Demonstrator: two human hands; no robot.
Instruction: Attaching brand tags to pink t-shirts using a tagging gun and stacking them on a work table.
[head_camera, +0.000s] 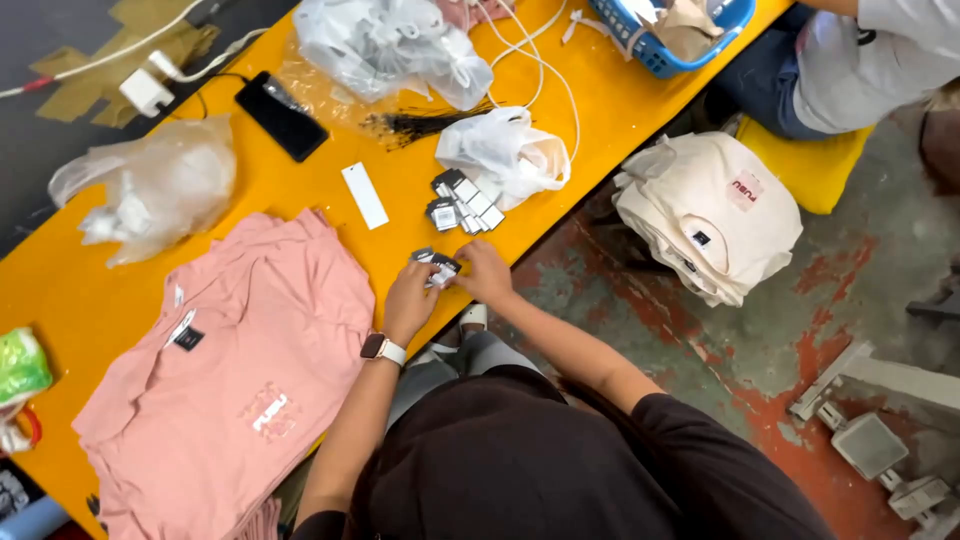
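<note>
A long yellow worktable (300, 190) runs diagonally across the frame above a worn concrete floor (760, 340) blotched with red paint. At centre frame, a person in a dark shirt bends over the table's near edge, both hands meeting on a small bundle of black-and-white paper tags (438, 266). The left hand (410, 298), a watch on its wrist, has its fingers curled around the bundle; the right hand (484, 272) pinches it from the other side, fingers closed narrowly on the tags. Just above the hands lies a loose row of more black-and-white tags (462, 200), beside a crumpled white plastic bag (505, 150) and a single white card strip (364, 195). A stack of folded pink T-shirts (240, 380) fills the lower left of the frame, the top shirt showing a dark tag at its collar. A bundle of thin black fastener loops (420, 124) rests toward the upper centre, near a black phone (282, 115). To the right, off the table, sits a pile of cream T-shirts (710, 215). Judging by the layout, tagging appears partway along: many tags remain loose, and how many shirts are finished cannot be told.
</note>
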